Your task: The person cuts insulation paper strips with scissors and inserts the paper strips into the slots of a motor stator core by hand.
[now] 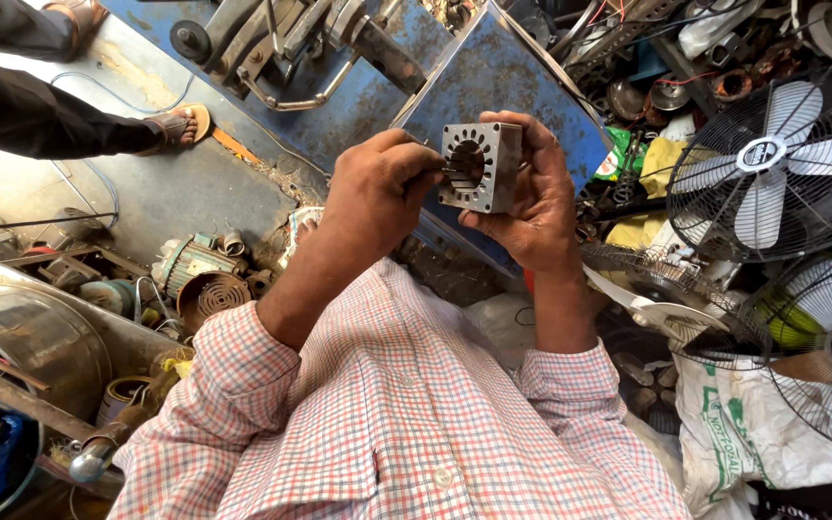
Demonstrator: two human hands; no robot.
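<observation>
A square metal motor core (481, 166) with a ring of slots round its bore is held up over the lap, in front of a blue machine (493, 82); the left hand (377, 193) is closed in a pinch on something thin pushed into the bore, what exactly cannot be told, while the right hand (532, 207) is wrapped round the core's far side. The step is judged best done with the core kept steady and the slots worked one by one. One core, two hands and two fans (782, 159) are counted.
</observation>
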